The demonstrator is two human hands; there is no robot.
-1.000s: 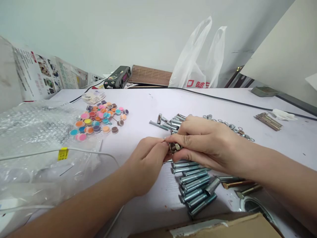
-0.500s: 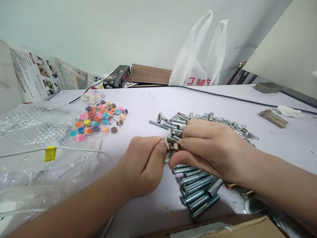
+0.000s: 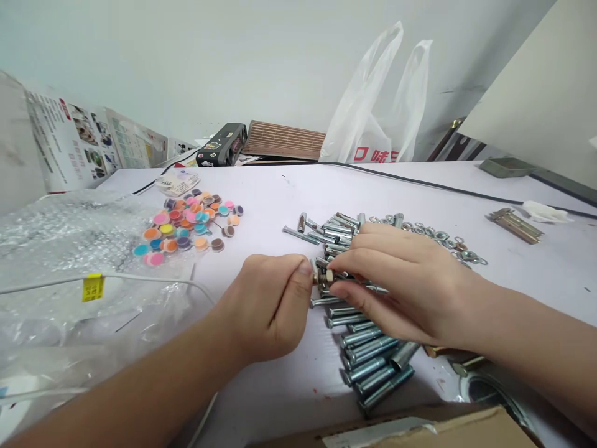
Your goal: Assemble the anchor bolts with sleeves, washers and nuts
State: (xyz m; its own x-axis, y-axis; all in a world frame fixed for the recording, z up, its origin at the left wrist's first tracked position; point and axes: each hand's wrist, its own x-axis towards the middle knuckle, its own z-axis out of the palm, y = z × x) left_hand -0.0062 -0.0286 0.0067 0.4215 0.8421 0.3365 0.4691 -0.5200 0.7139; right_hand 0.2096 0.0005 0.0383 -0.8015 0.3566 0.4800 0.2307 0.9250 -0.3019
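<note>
A brassy expansion bolt (image 3: 319, 277) is held sideways above the table; a hex nut (image 3: 330, 277) and what looks like a washer show near its right end. My left hand (image 3: 275, 305) is closed in a fist around the bolt, hiding most of its length. From the right, the thumb and index finger of my right hand (image 3: 396, 280) pinch the end at the nut. Beneath and beyond the right hand lie several silvery bolts (image 3: 373, 351) and metal sleeves (image 3: 405, 356). Washers and nuts (image 3: 441, 236) are scattered behind it.
Colourful small paint pots (image 3: 189, 224) lie at the left, near bubble wrap (image 3: 69, 242) and a white cable (image 3: 153, 280). A cardboard box (image 3: 420, 429) occupies the front edge. At the back stands a white plastic bag (image 3: 359, 118); brassy bolts (image 3: 515, 225) lie far right.
The right thumb and fingers have shifted and spread slightly at the nut, showing more of the bolts beneath. My left hand stays closed on the bolt.
</note>
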